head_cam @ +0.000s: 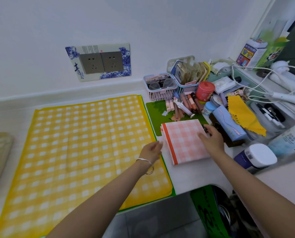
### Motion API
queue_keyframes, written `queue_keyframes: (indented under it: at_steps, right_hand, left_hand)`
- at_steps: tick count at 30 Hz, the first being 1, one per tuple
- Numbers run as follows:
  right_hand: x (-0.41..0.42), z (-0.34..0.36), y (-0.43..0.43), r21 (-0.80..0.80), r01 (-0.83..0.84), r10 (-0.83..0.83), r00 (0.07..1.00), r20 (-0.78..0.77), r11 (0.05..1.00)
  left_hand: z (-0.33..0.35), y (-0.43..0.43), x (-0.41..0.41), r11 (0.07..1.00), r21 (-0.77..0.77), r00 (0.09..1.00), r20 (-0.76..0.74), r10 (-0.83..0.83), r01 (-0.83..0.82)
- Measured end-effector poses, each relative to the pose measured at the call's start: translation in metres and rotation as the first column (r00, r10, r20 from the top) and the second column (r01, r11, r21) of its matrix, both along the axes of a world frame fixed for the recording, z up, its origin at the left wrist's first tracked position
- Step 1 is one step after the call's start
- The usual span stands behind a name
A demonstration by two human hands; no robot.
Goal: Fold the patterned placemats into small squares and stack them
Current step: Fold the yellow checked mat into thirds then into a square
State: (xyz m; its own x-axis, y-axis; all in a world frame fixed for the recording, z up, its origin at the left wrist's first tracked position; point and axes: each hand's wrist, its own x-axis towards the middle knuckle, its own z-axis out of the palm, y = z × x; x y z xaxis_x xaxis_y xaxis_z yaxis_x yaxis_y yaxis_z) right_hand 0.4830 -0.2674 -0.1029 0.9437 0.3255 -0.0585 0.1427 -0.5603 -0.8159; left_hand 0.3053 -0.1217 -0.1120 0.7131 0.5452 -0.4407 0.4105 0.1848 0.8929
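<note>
A pink-and-white checked placemat (183, 140) with an orange edge lies folded into a small square on the white counter, its far corner over a green mat (153, 110). My right hand (212, 140) rests flat on its right side, fingers straight. My left hand (152, 150), with a silver bangle on the wrist, hovers relaxed just left of the folded mat, over the right edge of a large yellow-and-white checked placemat (84, 148). That yellow mat lies spread flat across the counter, and a green edge (168, 174) of another mat shows under it.
Behind the folded mat lie lip products (183, 104), two small baskets (160, 86), a red tin (205, 91), a blue case (229, 124), a yellow cloth (243, 115) and white bottles (256, 155). Cables run at the far right. Wall sockets (101, 61) sit above the counter.
</note>
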Motion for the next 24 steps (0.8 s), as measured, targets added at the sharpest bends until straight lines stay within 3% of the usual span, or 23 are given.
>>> queue_keyframes:
  at_steps: [4, 8, 12, 16, 21, 24]
  right_hand:
    - [-0.061, 0.015, 0.029, 0.104, -0.324, 0.316, 0.945, 0.087, 0.940]
    - [-0.143, -0.003, 0.056, 0.100, -0.637, 0.642, 0.766, -0.023, 0.764]
    - [-0.206, -0.034, 0.077, 0.116, -0.738, 0.746, 0.648, -0.152, 0.664]
    - [-0.237, -0.052, 0.086, 0.085, -0.840, 0.844, 0.527, -0.100, 0.535]
    - [-0.252, -0.062, 0.086, -0.073, -0.926, 0.928, 0.372, -0.005, 0.371]
    - [-0.252, -0.063, 0.084, -0.127, -0.929, 0.936, 0.351, 0.005, 0.349]
  left_hand:
    - [0.010, 0.034, -0.052, 0.984, 0.178, 1.000, 0.021, 0.011, -0.014]
    - [0.000, 0.064, -0.127, 0.906, 0.414, 0.995, -0.080, -0.053, 0.082]
    - [-0.022, 0.078, -0.200, 0.719, 0.643, 0.956, -0.275, -0.105, 0.264]
    - [-0.041, 0.083, -0.246, 0.594, 0.708, 0.923, -0.330, -0.199, 0.381]
    - [-0.052, 0.083, -0.272, 0.520, 0.730, 0.895, -0.383, -0.227, 0.444]
    - [-0.059, 0.082, -0.276, 0.505, 0.746, 0.901, -0.366, -0.234, 0.434]
